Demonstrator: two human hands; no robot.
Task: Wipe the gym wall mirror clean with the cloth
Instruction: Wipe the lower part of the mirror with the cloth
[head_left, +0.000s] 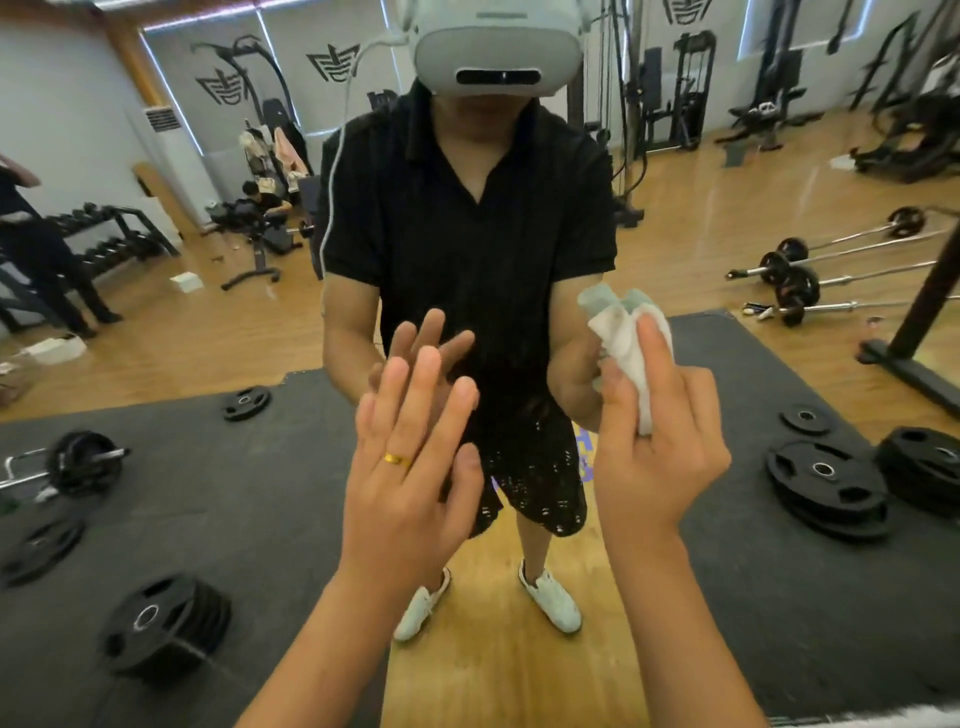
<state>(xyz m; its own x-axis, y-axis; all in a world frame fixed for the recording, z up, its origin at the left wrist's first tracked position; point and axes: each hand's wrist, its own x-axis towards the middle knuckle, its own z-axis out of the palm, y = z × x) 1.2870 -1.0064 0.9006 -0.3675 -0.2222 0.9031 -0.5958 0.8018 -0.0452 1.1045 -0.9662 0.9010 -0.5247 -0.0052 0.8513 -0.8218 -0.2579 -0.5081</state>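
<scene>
The wall mirror fills almost the whole view and reflects the gym and a person in black with a headset. My left hand, with a gold ring, is raised with straight fingers at the glass, fingertips near their reflection. My right hand grips a bunched white and pale green cloth and holds it up against or very close to the mirror, right of centre. Whether the cloth touches the glass I cannot tell.
The reflection shows black floor mats, weight plates, barbells at the right, a dumbbell rack and another person at the left. A dark upright post stands at the right edge. A white strip lies at the bottom right corner.
</scene>
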